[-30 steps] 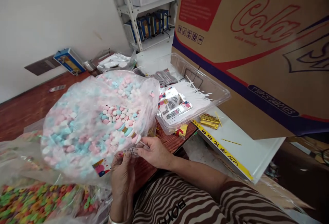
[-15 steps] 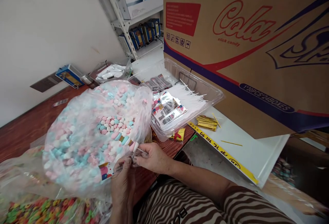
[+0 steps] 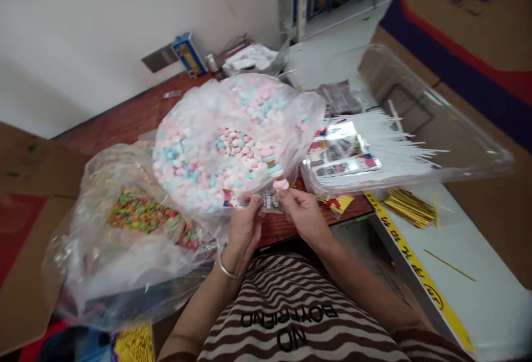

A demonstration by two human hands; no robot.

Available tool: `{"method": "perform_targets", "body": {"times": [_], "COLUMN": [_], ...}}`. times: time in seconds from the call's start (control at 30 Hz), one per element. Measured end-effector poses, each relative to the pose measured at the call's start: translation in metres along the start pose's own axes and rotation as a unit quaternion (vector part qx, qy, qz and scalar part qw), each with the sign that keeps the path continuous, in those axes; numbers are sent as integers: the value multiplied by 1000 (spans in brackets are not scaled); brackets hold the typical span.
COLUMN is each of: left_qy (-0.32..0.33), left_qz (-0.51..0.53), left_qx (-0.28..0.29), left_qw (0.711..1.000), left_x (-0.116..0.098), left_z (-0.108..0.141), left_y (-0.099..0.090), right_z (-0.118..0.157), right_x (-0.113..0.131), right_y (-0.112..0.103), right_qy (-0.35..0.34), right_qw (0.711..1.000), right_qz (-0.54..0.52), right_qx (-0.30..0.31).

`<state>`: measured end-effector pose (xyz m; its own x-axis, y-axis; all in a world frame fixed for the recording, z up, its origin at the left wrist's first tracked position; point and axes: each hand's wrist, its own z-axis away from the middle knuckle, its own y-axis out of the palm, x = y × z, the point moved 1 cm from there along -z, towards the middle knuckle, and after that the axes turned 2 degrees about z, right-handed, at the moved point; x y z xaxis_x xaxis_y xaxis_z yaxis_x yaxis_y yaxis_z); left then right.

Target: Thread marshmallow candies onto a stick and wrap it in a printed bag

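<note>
The likeliest trouble lies at the near edge of the table (image 3: 124, 110), where both hands work close to the drop. The left hand (image 3: 245, 228) pinches one end of a clear, printed wrapper (image 3: 272, 202) between thumb and fingers; the right hand (image 3: 308, 221) is closed at the other end, gripping the foot of a marshmallow stack (image 3: 271, 166) that stands up from its fingertips, tilted a little. Any stick inside is hidden, so I cannot tell how well the pieces are held — if only that foot is supported, a jerk could tip the stack or work a piece loose. Pulling the hands apart too hard could tear or crease the thin film.

Just behind, the big bag of marshmallows (image 3: 312, 104) comes right up to the fingers; its loose film could snag the wrapper or smear the stack. Toward the table's left end, a bag of ring candies (image 3: 96, 198) sags near the edge and might slide. The clear tray (image 3: 469, 136) of white sticks (image 3: 388, 154) reaches past the table's right corner — an elbow could knock it.
</note>
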<state>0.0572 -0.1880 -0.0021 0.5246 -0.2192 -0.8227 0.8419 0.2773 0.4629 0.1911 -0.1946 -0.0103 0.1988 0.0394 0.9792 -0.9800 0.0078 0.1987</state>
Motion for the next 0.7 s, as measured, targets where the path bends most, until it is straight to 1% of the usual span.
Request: {"method": "perform_targets", "body": {"times": [0.1, 0.2, 0.3, 0.47, 0.53, 0.6, 0.63, 0.67, 0.7], "left_qy": [-9, -6, -16, -42, -32, -7, 7, 20, 30], "left_qz": [46, 65, 77, 49, 55, 61, 43, 1, -64], "left_qx": [-20, -30, -19, 38, 30, 10, 11, 26, 59], "left_qw": [999, 997, 997, 997, 997, 998, 999, 999, 996], "left_x": [-1, -5, -8, -7, -5, -8, -12, -18, -27], "left_z": [0, 3, 5, 8, 7, 5, 3, 2, 1], "left_y": [-2, -2, -2, -2, -5, -13, -18, -25, -31], "right_z": [1, 1, 1, 0, 1, 3, 3, 3, 2], "right_x": [-5, -5, -3, 2, 1, -2, -5, -8, -9], "right_y": [0, 2, 4, 8, 9, 8, 6, 5, 3], "right_qy": [9, 10, 8, 5, 9, 18, 20, 19, 16], "right_qw": [1000, 1000, 1000, 999, 999, 999, 1000, 1000, 1000], "right_qz": [-7, 9, 19, 18, 14, 14, 16, 19, 24], "right_qx": [13, 12, 5, 28, 30, 26, 19, 8, -5]}}
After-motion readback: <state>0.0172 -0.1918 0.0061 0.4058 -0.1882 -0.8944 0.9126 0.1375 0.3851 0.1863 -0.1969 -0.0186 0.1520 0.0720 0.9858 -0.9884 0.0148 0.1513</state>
